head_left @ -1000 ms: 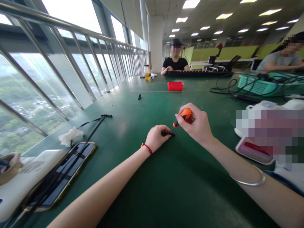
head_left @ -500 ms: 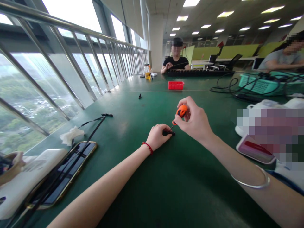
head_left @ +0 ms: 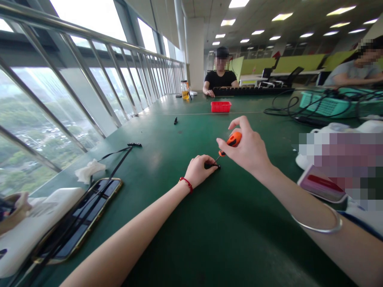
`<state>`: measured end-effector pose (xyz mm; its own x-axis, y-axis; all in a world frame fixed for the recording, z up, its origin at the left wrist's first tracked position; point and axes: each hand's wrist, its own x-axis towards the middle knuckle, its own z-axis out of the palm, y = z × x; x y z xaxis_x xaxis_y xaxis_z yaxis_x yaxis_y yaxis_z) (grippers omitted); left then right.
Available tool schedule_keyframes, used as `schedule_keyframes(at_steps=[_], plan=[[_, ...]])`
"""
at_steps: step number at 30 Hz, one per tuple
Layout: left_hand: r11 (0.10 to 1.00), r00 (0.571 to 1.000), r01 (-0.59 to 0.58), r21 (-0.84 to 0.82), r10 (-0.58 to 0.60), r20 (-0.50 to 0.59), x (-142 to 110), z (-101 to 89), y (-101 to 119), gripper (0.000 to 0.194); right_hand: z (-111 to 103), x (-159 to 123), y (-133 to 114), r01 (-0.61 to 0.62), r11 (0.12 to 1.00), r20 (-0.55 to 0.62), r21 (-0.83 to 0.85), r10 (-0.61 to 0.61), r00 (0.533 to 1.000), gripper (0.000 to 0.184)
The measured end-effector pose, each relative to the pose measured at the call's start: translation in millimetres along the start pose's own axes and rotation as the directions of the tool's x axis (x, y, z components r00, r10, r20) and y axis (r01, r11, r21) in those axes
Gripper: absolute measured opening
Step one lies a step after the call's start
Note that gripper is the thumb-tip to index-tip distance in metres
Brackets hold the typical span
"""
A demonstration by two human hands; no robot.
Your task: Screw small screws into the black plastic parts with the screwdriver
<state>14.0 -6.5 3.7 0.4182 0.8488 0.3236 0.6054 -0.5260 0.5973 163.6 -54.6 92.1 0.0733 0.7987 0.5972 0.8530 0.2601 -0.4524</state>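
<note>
My left hand (head_left: 200, 171) rests on the green table, its fingers closed on a small black part (head_left: 218, 166) that sticks out past the fingertips. They hide most of it. An orange and black screwdriver (head_left: 234, 138) leans to the right, its thin shaft reaching down to the black part. Whether the tip sits in a screw is too small to tell. Around the screwdriver's handle is my right hand (head_left: 249, 149), thumb and index finger lifted apart, the handle against the other fingers.
A red tray (head_left: 220, 107) stands ahead, with a small black piece (head_left: 175, 120) to its left. At left lie a phone (head_left: 80, 219), black straps (head_left: 119, 163) and crumpled tissue (head_left: 89, 170). Right, a teal basket (head_left: 317, 104) holds cables. Two people sit beyond.
My right thumb and index finger have spread apart on the screwdriver, whose handle tilts further right. My left hand stays in place. The person opposite has lowered a hand to the table.
</note>
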Motion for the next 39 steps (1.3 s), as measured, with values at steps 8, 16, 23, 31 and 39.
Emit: schedule_keyframes(at_steps=[8,16,23,31,39], plan=[[0.999,1.000,-0.021,0.029,0.020,0.006,0.2,0.5,0.3,0.009,0.9,10.6,-7.9,0.030,0.999,0.049,-0.035,-0.028,0.998,0.020],[0.999,1.000,-0.025,0.035,0.025,0.007,0.0,-0.4,0.2,0.008,-12.3,14.7,-12.8,0.122,0.983,0.141,-0.141,-0.102,0.985,0.030],[0.999,1.000,-0.022,0.041,0.022,0.018,-0.4,-0.9,0.9,0.009,-13.1,13.2,-9.4,0.121,0.986,0.124,-0.118,-0.106,0.987,0.021],[0.999,1.000,-0.020,0.044,0.019,0.024,-0.5,-1.3,1.4,0.009,-12.1,15.3,-5.0,0.141,0.985,0.117,-0.103,-0.129,0.985,0.022],[0.998,0.999,-0.040,0.046,0.039,0.014,-0.6,-1.0,1.8,0.008,-12.7,13.9,-7.1,0.126,0.982,0.118,-0.140,-0.109,0.987,0.027]])
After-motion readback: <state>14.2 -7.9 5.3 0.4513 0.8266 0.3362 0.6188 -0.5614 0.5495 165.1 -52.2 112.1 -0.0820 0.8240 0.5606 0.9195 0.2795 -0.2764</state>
